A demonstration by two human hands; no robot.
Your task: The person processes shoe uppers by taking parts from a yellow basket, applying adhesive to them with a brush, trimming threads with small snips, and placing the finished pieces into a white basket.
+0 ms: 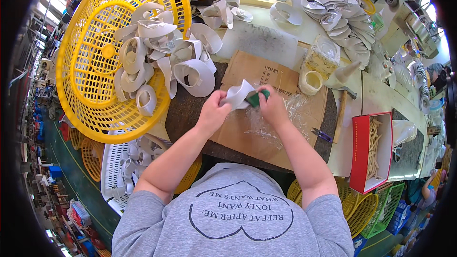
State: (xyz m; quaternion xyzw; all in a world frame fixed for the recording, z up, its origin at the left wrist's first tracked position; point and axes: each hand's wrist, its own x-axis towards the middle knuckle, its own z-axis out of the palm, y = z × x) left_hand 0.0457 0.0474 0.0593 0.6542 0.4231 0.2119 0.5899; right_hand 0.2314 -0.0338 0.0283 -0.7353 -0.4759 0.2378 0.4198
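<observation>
My left hand [213, 109] grips a curved white shoe-upper piece [239, 93] over a sheet of brown cardboard [266, 128]. My right hand [273, 106] presses a small green pad [257, 98] against that piece. Both hands sit close together at the middle of the workbench. A tipped yellow plastic basket [95, 90] to the left spills several similar white pieces [166, 62] onto the bench beside my left hand.
A red box of wooden sticks [373, 150] lies at the right, small scissors [322, 135] and crumpled clear plastic [266, 123] near my right arm. A tape roll [311, 82], a bag and more white pieces [340, 19] lie beyond. A white crate [114, 171] sits below the bench.
</observation>
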